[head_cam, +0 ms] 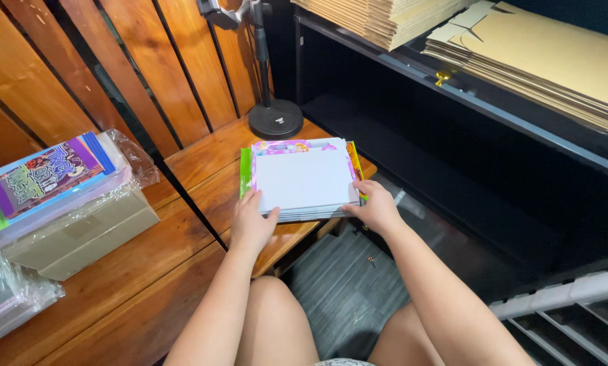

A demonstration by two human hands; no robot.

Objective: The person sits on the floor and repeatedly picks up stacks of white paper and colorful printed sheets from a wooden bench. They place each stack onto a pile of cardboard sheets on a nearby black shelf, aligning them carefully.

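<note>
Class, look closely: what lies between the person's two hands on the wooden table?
In the head view, the stack of white sheets spans between left hand and right hand.

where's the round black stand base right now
In the head view, the round black stand base sits at the far edge of the wooden table, just behind the stack of cards.

Left hand [251,224] and right hand [375,207] grip a stack of booklets [304,179]; wooden table [202,163] beneath.

1. A stack of flat packs [304,179], white on top with green, pink and yellow edges, lies mid-frame on the wooden table.
2. A clear-wrapped bundle [53,176] with a purple, blue and green cover sits at the left.
3. Flattened brown cartons [548,57] lie on the shelf, upper right.
</note>
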